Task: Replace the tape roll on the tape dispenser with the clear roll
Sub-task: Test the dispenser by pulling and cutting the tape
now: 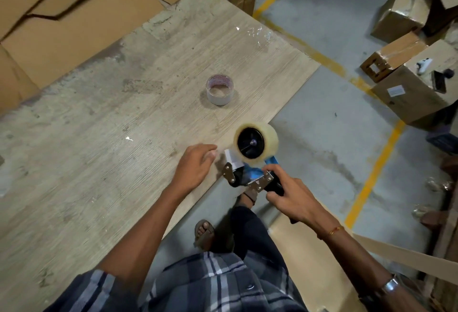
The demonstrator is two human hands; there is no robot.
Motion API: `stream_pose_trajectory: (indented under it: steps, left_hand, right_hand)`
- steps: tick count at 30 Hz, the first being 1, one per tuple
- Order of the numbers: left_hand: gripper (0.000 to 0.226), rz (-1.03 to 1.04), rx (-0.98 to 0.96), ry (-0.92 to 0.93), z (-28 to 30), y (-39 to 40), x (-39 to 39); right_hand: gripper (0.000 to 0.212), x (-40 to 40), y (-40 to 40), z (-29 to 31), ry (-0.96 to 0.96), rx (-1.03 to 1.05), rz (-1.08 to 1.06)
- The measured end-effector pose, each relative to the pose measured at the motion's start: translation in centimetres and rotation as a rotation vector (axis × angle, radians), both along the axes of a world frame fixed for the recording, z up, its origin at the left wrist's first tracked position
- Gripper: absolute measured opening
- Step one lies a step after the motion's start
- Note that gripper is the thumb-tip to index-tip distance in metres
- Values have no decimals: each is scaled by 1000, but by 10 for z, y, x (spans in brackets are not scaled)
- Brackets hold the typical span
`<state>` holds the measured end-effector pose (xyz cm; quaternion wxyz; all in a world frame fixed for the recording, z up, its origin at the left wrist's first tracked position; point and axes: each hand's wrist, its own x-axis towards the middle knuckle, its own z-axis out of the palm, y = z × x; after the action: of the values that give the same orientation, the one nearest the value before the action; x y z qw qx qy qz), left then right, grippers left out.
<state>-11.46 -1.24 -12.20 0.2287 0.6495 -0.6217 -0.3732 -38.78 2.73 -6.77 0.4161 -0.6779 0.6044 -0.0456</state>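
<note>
Hands (pixel 291 194) on tape dispenser (pixel 250 175) — clear roll (pixel 256 143) on.

Grey floor (pixel 322 103), yellow lines (pixel 371 178), cartons (pixel 401 12)

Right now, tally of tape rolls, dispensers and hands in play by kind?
Tape rolls: 2 (full clear roll on the tape dispenser, near-empty roll lying on the table)
Tape dispensers: 1 (tape dispenser, held by the right hand)
Hands: 2 (right hand, left hand empty)
Total: 5
</note>
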Motion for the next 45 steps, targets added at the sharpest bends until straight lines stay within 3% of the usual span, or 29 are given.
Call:
stream_pose_trajectory:
  steps: [2,8,10,13,16,20,23,36,45]
  left_hand:
    - [31,129,176,324,20,-8,0]
    - [68,168,536,570,53,-19,21]
    - [70,155,591,722,55,-16,32]
    - [69,267,515,869,54,-10,41]
    - [63,426,393,827,61,-12,45]
    - [67,564,323,739,67,-21,46]
    - [67,627,284,721,68,-31,41]
    - [82,714,285,778,71,-185,-12]
    - [54,827,235,708,70,-266,-27]
  right_hand:
    - [45,6,-4,6,-89,42,-47]
    - [61,28,-27,23,-286,200,-32]
    - [65,35,-39,30,-298,230,35]
    - [66,48,-57,37,-259,214,98]
    - [62,62,-72,37,-240,141,169]
    - [68,78,-90,31,70,-243,303]
    - [73,84,-100,24,181,-378,339]
    - [59,30,-273,27,127,-501,352]
    - [61,28,-397,12,124,-474,435]
